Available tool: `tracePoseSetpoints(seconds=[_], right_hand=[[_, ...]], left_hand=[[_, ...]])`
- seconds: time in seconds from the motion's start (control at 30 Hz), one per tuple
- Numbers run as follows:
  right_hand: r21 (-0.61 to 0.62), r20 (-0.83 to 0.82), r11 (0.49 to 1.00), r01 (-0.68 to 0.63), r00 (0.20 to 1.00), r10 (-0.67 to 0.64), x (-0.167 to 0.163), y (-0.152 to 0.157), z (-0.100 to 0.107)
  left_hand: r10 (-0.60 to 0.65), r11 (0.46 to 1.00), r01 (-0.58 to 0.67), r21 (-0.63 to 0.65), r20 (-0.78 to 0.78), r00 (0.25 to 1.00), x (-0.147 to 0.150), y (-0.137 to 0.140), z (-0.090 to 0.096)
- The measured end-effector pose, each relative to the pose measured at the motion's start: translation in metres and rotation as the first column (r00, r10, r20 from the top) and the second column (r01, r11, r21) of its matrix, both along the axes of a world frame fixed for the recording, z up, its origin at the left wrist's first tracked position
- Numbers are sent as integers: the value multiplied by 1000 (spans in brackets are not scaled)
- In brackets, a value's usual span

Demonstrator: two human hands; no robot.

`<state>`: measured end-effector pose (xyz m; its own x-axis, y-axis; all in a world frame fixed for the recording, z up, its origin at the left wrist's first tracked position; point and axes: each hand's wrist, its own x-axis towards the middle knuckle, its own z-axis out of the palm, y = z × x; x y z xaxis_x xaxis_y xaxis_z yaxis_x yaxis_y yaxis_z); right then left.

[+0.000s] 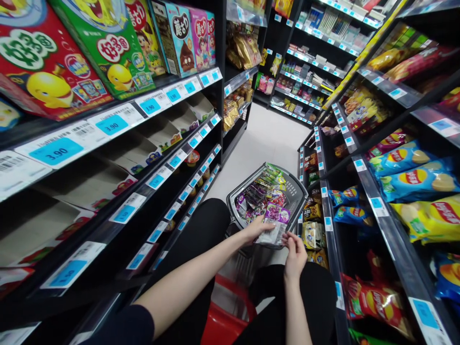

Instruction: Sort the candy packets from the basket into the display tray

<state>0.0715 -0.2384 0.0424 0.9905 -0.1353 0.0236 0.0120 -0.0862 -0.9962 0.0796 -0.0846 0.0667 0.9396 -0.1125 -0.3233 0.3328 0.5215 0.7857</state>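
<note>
My left hand (256,229) grips a small purple-and-clear candy packet (276,225), thumb on top, above the near end of a grey shopping basket (299,189). Purple grape-like pictures show on the packet's upper part, while its lower part looks silvery and see-through. At the packet's lower right corner, my right hand (296,251) pinches the edge between thumb and fingers. Several more candy packets (257,191), purple, green and red, lie loosely in the basket beyond my hands.
Shelves of boxed snacks (118,62) rise close on the left, with open cartons (118,163) below. Bags of chips (413,177) fill the right-hand shelves. A red stool (224,316) is beneath me. Pale floor (271,132) runs to a back shelf (305,72).
</note>
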Motion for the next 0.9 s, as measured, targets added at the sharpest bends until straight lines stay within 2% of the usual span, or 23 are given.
tracePoseSetpoints(seconds=[0.07, 0.13, 0.2, 0.27, 0.33, 0.4, 0.47, 0.5, 0.57, 0.63, 0.7, 0.73, 0.8, 0.9], right_hand=[[63, -89, 993, 103, 991, -97, 6, -2, -3], [221, -195, 975, 33, 981, 11, 9, -2, -4], [410, -227, 911, -44, 962, 149, 11, -3, -1], [504, -220, 863, -44, 959, 177, 10, -8, 7], [516, -238, 853, -80, 943, 233, 8, -15, 18], [500, -267, 837, -223, 880, 394, 5, -24, 29], [473, -282, 807, -353, 807, 518, 3, -30, 36], [457, -284, 809, -369, 802, 526, 3, -32, 36], [425, -279, 861, -280, 864, 419, 4, -32, 32], [394, -254, 916, -71, 950, 183, 8, -32, 24], [379, -205, 917, 127, 978, -50, 12, -30, 16], [376, -178, 909, 180, 977, -120, 14, -30, 13], [347, -135, 916, 202, 977, -164, 15, -30, 10], [220, -72, 969, 110, 993, -96, 14, -31, 13]], left_hand=[[10, 1000, -10, -22, -9, 1000, 1, 1, 2], [1, 999, -2, -44, -18, 1000, 1, 1, 4], [-48, 997, 47, -53, -29, 998, 0, 2, 7], [-141, 989, 139, -49, -44, 989, -1, 5, 10], [-264, 964, 262, -39, -57, 963, -2, 9, 12], [-374, 927, 373, -30, -65, 925, -3, 13, 12], [-401, 916, 400, -30, -72, 913, -2, 17, 12], [-379, 925, 378, -34, -76, 922, -1, 19, 11], [-307, 952, 304, -46, -80, 948, 0, 22, 11], [-247, 964, 241, -113, -48, 968, -2, 21, 12], [-197, 949, 198, -246, 26, 980, -5, 15, 12], [-168, 937, 179, -300, 62, 984, -8, 11, 11], [-92, 946, 116, -304, 90, 992, -11, 2, 8], [28, 995, -21, -100, 70, 997, -7, -4, 2]])
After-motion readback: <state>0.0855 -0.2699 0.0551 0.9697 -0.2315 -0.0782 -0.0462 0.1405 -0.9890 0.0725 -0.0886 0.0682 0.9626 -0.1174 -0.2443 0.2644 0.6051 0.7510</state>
